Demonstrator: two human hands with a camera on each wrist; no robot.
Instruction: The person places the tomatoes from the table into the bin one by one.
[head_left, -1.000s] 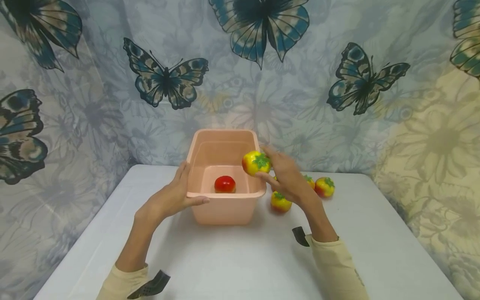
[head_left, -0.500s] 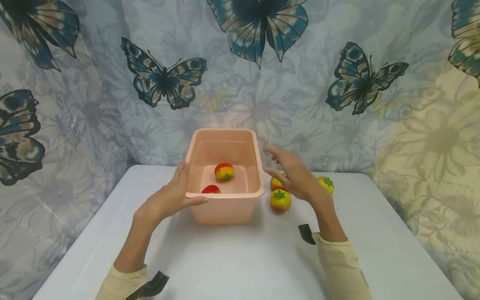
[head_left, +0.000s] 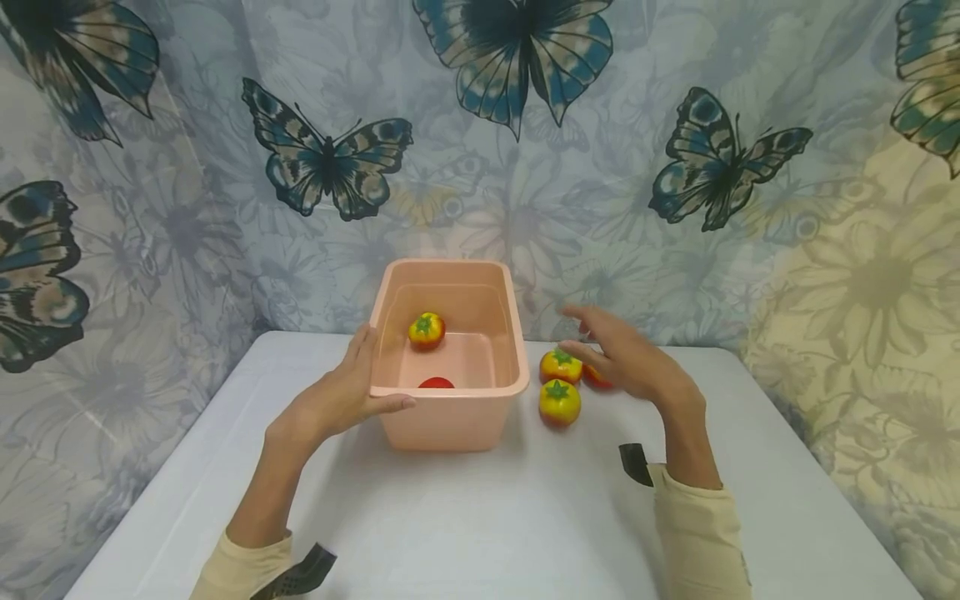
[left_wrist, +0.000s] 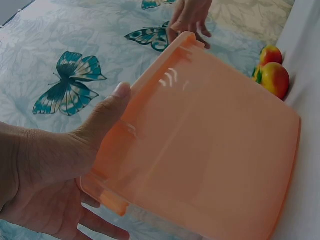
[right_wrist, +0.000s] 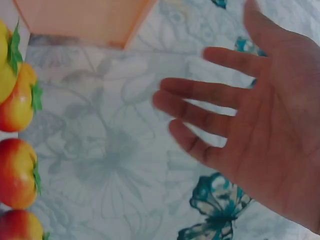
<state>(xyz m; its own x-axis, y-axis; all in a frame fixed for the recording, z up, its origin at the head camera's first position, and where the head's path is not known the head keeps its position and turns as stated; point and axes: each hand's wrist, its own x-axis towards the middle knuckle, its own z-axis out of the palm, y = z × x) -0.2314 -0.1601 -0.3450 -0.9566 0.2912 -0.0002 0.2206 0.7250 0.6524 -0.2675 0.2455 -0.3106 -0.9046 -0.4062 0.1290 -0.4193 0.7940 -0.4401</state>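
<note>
Head view: left hand (head_left: 337,400) gripping peach tub (head_left: 450,417) rim; right hand (head_left: 637,367) spread, empty, over table tomatoes (head_left: 559,402). Probably light, smooth, rigid toys; best cupped around the middle, fingers wrapping.

The tub's near wall (head_left: 450,417) hides most of the red tomato (head_left: 436,382); the right hand (head_left: 637,367) covers another tomato (head_left: 596,377).

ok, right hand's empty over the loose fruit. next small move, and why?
Probably lower the right hand and close it on the fruit by its fingertips. The fingers are spread and hold nothing, that fruit lies on the table just beside the bin, and the left hand grips the bin's rim. Two fruits are in the bin.
</note>
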